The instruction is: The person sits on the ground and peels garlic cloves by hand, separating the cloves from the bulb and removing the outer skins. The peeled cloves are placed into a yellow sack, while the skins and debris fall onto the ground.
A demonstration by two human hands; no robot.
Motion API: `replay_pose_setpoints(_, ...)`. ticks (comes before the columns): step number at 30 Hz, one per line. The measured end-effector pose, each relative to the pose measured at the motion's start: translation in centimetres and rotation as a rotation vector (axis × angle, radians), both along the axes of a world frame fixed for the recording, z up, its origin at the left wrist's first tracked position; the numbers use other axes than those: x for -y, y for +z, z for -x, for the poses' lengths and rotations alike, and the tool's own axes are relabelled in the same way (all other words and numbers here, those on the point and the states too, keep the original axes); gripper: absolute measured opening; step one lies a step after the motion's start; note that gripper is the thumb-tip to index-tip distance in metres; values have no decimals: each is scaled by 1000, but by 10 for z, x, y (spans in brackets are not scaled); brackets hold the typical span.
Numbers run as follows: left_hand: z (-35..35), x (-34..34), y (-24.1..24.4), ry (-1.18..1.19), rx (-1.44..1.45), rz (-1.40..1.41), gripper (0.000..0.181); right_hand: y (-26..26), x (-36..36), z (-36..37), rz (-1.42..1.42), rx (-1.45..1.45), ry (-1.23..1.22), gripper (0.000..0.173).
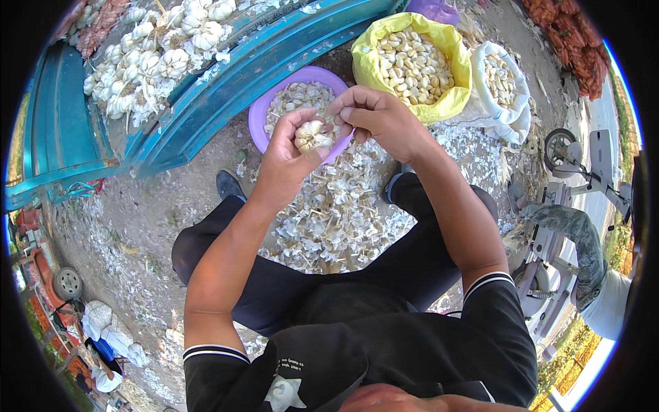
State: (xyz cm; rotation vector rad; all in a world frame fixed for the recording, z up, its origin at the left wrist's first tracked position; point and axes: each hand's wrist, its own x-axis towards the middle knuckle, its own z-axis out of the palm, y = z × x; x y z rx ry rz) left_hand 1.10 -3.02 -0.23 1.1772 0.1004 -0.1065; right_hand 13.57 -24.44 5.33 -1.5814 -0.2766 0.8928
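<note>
My left hand (292,147) holds a whitish garlic bulb (312,136) between thumb and fingers, above a purple plastic basin (256,121). In the basin lie loose garlic cloves and bits of skin (288,100), partly hidden by my hands. My right hand (383,117) is just right of the bulb, its thumb and fingertips drawn together; whether anything is pinched there is too small to tell. Below the basin, a heap of garlic skins and stalks (340,211) spreads over the ground between my legs.
A teal metal truck bed (247,67) carries piled garlic bulbs (149,62) at upper left. Beyond the basin stand a yellow sack (363,56) and a white sack (520,85) of cloves. At right are a scooter (548,247) and a person in camouflage trousers (582,242).
</note>
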Motion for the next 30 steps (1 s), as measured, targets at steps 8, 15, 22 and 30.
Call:
replay_pose_setpoints(8, -5, 0, 10, 52, 106, -85, 65, -3, -3, 12, -3, 98, -20, 40)
replay_pose_setpoints(15, -2, -1, 8, 59, 63, -146, 59, 11, -6, 20, 136, 258, 0, 38)
replay_pose_setpoints(22, -5, 1, 12, 46, 51, -114, 60, -17, -5, 21, -155, 47, -158, 30)
replay_pose_setpoints(30, -9, -7, 6, 87, -50, 286, 63, -13, 1, 12, -312, -265, -193, 29)
